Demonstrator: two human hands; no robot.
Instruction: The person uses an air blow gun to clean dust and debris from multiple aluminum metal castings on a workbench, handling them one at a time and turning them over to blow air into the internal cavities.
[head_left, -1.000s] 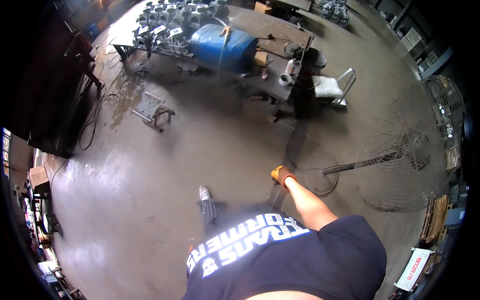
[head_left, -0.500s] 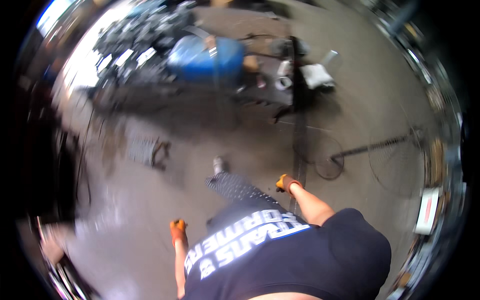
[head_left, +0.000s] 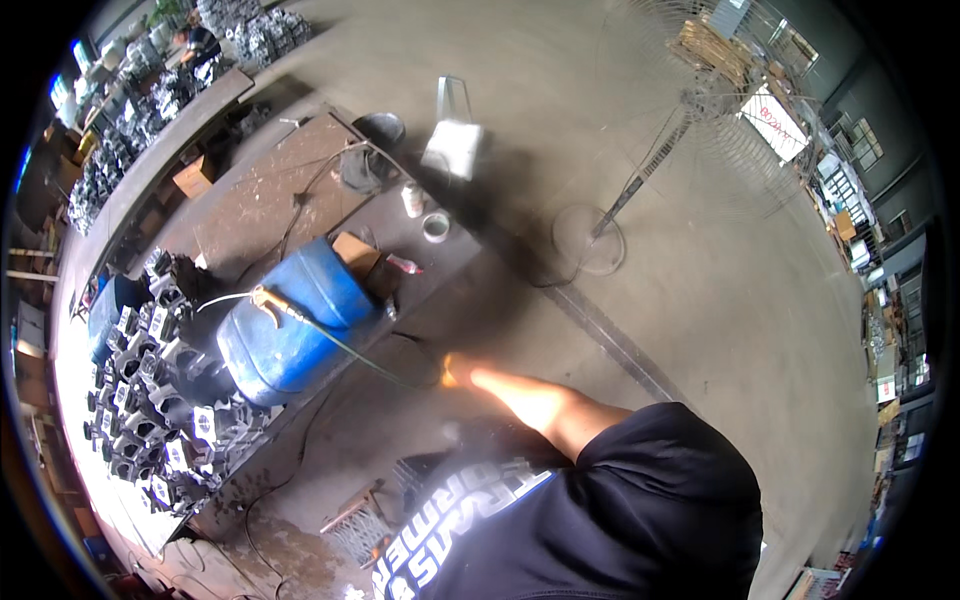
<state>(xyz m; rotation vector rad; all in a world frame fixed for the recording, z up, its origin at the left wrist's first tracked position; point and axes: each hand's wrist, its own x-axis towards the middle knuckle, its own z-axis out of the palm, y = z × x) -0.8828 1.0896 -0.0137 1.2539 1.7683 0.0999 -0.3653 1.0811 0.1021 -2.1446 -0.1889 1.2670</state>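
My right hand (head_left: pixel 456 371), in an orange work glove, is stretched forward over the floor beside the near edge of the workbench (head_left: pixel 440 265). Motion and bright light smear its fingers. A small orange patch, seemingly my gloved left hand (head_left: pixel 380 549), shows at the shirt's left edge; its fingers are hidden. On the bench, a blue plastic drum (head_left: pixel 290 325) lies on its side. Across the drum rests a yellow air blow gun (head_left: pixel 268 298) with a thin green hose running toward my right hand. Whether that hand touches the hose I cannot tell.
Grey metal castings (head_left: pixel 150 385) are heaped left of the drum. A can (head_left: pixel 412 199), a tape roll (head_left: pixel 436 227) and a cardboard box (head_left: pixel 356 255) share the bench. Beyond it stand a white-seated chair (head_left: pixel 453 148) and a pedestal fan (head_left: pixel 640 180). A wire-sided stool (head_left: pixel 358 530) is low left.
My view has swung right, and the bench with the drum appears closer. My right hand has reached forward toward the bench; my left has nearly gone from sight.
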